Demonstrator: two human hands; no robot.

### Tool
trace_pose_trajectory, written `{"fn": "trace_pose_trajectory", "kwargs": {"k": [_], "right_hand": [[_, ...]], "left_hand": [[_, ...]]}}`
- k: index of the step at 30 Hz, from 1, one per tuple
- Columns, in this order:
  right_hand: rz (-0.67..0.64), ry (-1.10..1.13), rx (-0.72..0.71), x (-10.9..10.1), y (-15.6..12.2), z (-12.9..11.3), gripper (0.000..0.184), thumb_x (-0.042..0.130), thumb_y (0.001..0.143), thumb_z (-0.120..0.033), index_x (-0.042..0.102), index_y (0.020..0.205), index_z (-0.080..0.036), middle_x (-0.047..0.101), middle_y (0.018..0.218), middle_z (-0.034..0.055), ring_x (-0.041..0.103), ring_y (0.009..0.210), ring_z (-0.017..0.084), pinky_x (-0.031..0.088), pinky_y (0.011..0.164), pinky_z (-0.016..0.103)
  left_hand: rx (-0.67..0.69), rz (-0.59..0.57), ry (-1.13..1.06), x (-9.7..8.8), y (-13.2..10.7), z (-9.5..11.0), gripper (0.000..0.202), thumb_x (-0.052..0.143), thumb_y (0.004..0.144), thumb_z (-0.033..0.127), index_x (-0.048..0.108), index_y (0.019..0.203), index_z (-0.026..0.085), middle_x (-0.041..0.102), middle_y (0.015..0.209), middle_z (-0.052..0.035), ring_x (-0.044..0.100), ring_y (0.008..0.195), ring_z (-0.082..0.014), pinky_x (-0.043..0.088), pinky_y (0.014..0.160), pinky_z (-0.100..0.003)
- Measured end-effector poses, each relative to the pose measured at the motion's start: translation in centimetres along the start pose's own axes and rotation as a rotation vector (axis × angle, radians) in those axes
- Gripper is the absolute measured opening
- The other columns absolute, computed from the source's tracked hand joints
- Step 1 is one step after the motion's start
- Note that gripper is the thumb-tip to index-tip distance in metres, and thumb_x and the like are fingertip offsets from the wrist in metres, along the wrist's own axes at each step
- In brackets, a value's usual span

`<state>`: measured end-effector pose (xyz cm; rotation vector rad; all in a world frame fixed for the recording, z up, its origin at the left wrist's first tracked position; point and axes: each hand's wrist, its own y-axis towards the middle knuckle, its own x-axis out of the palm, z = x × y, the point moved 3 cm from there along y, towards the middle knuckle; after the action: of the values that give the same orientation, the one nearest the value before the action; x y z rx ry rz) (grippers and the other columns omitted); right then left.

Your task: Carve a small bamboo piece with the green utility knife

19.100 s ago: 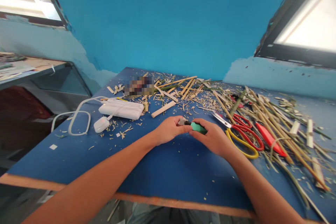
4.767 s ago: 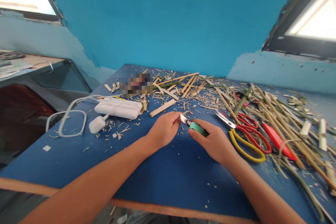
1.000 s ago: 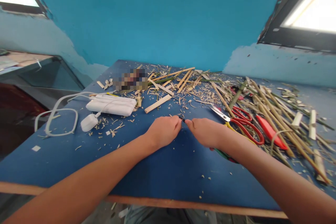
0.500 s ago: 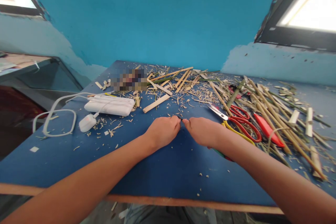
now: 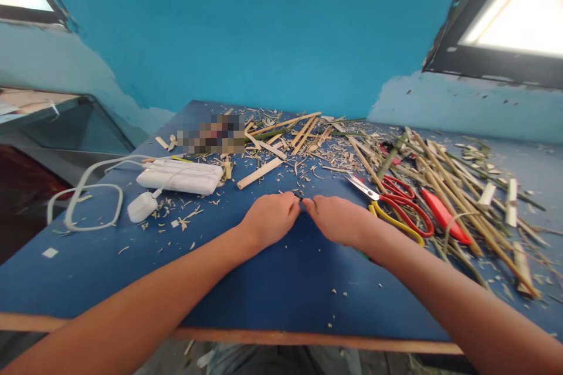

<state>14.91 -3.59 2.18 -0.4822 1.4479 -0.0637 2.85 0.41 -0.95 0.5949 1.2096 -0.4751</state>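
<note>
Over the middle of the blue table, my left hand [image 5: 269,221] and my right hand [image 5: 338,221] are closed and face each other with a narrow gap. A small dark piece [image 5: 299,195] shows between the fingertips; its kind is hidden by the hands. From under my right wrist peeks a green and red edge [image 5: 365,254], mostly covered. Just right of that wrist lie red-handled scissors [image 5: 407,214], blades pointing left, overlapping a yellow handle [image 5: 398,227].
A pile of bamboo strips [image 5: 466,199] and a red tapered object [image 5: 445,217] lie at the right. Flat strips [image 5: 260,173] and shavings [image 5: 336,158] spread along the back. At the left are a white power strip [image 5: 180,177], a white plug [image 5: 142,207] and a cable [image 5: 121,199].
The view has shifted slightly, so the table and its contents sit a little further left. Both hands keep nearly the same pose; less of the green and red edge shows.
</note>
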Motion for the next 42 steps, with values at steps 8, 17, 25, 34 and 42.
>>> {"fn": "trace_pose_trajectory", "kwargs": {"k": [8,17,25,34,42], "right_hand": [[0.305,0.531,0.158,0.4,-0.3,2.2,0.039,0.036,0.084,-0.053,0.053,0.102,-0.024,0.066,0.089,0.0060,0.060,0.081,0.023,0.038,0.061,0.028],[0.377,0.632,0.050,1.0,-0.4,2.7,0.032,0.056,0.071,-0.049,0.050,0.089,-0.024,0.062,0.074,-0.0012,0.052,0.061,0.014,0.034,0.055,0.023],[0.412,0.620,0.060,1.0,-1.1,1.8,0.030,0.052,0.075,-0.049,0.056,0.093,-0.026,0.062,0.072,-0.0007,0.051,0.058,0.014,0.032,0.051,0.023],[0.418,0.639,0.008,1.2,-1.0,1.4,0.033,0.050,0.076,-0.052,0.057,0.094,-0.025,0.062,0.068,-0.0019,0.051,0.057,0.013,0.033,0.051,0.023],[0.373,0.647,0.049,1.2,-1.4,1.7,0.037,0.046,0.078,-0.055,0.057,0.098,-0.026,0.063,0.073,0.0001,0.054,0.062,0.016,0.036,0.053,0.025]], "left_hand": [[-0.171,0.032,-0.520,-0.8,0.2,-1.5,0.024,0.036,0.084,0.032,0.041,0.066,0.017,0.044,0.054,0.0042,0.038,0.051,-0.0088,0.026,0.049,-0.021],[-0.075,-0.191,-0.624,-1.2,0.2,-1.1,0.014,0.034,0.080,0.021,0.048,0.078,0.018,0.047,0.061,0.0037,0.042,0.057,-0.0107,0.027,0.053,-0.023],[-0.019,-0.226,-0.704,-1.2,-0.4,-0.5,0.002,0.040,0.077,0.020,0.038,0.076,0.019,0.041,0.062,0.0044,0.037,0.055,-0.0104,0.028,0.052,-0.023],[0.001,-0.296,-1.034,-1.0,-0.7,0.3,0.003,0.036,0.072,0.017,0.036,0.069,0.017,0.031,0.059,0.0053,0.028,0.053,-0.0075,0.028,0.051,-0.021],[-0.070,-0.255,-0.696,-1.9,-0.6,-0.4,0.023,0.040,0.080,0.039,0.041,0.071,0.018,0.045,0.059,0.0039,0.039,0.054,-0.0105,0.028,0.051,-0.023]]}}
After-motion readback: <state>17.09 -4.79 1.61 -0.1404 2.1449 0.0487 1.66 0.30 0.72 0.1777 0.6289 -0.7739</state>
